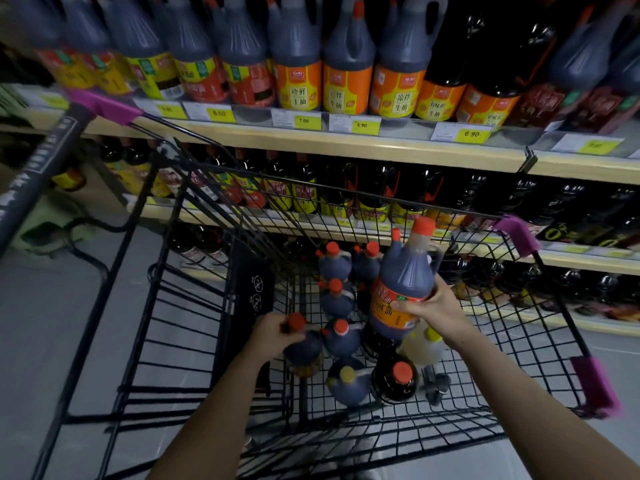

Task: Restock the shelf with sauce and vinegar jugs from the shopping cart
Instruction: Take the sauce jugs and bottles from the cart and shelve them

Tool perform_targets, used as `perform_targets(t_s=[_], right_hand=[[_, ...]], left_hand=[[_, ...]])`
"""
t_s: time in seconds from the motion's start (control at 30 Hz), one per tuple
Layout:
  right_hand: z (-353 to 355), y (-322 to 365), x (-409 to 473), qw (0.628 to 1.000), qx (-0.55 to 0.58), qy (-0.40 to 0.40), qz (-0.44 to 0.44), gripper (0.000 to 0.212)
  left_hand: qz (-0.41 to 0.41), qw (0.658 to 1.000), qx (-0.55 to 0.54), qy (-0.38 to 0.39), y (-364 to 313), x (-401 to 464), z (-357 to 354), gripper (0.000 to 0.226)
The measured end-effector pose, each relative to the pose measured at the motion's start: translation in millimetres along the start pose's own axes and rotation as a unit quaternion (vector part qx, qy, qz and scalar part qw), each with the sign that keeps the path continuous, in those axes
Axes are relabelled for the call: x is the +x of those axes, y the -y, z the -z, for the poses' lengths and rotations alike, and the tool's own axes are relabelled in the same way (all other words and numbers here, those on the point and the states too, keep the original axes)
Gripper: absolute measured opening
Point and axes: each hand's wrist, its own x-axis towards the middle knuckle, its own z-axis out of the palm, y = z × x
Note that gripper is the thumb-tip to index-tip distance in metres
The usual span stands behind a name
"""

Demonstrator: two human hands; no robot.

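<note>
A black wire shopping cart (pixel 540 344) stands in front of the shelf (pixel 311 140). In its basket stand several dark sauce jugs with orange caps, among them one at the middle (pixel 336 299), and a pale vinegar jug (pixel 424 344) with a yellow cap. My right hand (pixel 433 306) grips the body of a dark sauce jug (pixel 403 282) with an orange label, lifted above the others. My left hand (pixel 273 336) holds the neck of another dark jug (pixel 303 344) at the basket's left side.
The top shelf row is packed with dark jugs bearing orange and yellow labels (pixel 348 88), with yellow price tags (pixel 472 134) along the edge. Lower shelves hold dark bottles (pixel 374 195). The cart has purple corner guards (pixel 595 386) and a black handle (pixel 31 188) at left.
</note>
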Motion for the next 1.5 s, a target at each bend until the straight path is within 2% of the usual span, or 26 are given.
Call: perform_targets(t_s=[0.17,0.23,0.4,0.53,0.63,0.7,0.83,0.9,1.03,1.13,1.23,1.5], right_hand=[[7.9,37.5,-27.4,0.999,0.003,0.024,0.026,0.065],[12.5,60.3,-46.0,0.999,0.012,0.029,0.031,0.064],[36.6,104.9,-85.7,0.998,0.023,0.033,0.045,0.061],[66.3,127.0,-114.2,0.997,0.025,0.018,0.064,0.081],[98.2,138.6,-138.6,0.996,0.039,-0.006,0.086,0.054],[125.7,141.5,-154.2,0.995,0.041,-0.029,0.086,0.059],[190.2,139.6,-185.1,0.992,0.034,-0.069,0.096,0.112],[227.4,134.5,-201.7,0.991,0.023,-0.088,0.101,0.124],[308.7,125.9,-238.5,0.987,0.004,-0.107,0.123,0.119],[365.9,118.0,-263.6,0.988,-0.008,-0.103,0.114,0.101],[421.8,109.9,-278.1,0.988,-0.003,-0.114,0.109,0.092],[509.0,105.1,-244.5,0.987,-0.002,-0.114,0.114,0.087]], left_hand=[[-0.040,0.998,-0.002,-0.042,-51.1,-31.7,38.4,0.010],[-0.061,0.995,-0.006,-0.083,-76.5,-48.5,54.4,0.017],[-0.134,0.980,-0.039,-0.144,-154.1,-83.7,85.8,0.015],[-0.198,0.965,-0.051,-0.166,-221.0,-103.6,92.0,0.013],[-0.221,0.961,-0.035,-0.164,-263.7,-113.0,84.9,0.015],[-0.236,0.959,-0.030,-0.152,-291.4,-118.0,73.2,0.018],[-0.279,0.952,-0.026,-0.122,-342.5,-126.6,28.1,0.018],[-0.289,0.949,-0.017,-0.120,-365.2,-132.5,-3.3,0.017],[-0.304,0.946,-0.019,-0.110,-411.8,-147.4,-70.7,0.008],[-0.299,0.949,-0.046,-0.093,-443.3,-156.1,-118.8,0.007],[-0.304,0.945,-0.075,-0.090,-476.1,-160.0,-161.4,0.008],[-0.305,0.948,-0.062,-0.070,-542.5,-129.2,-230.9,0.008]])
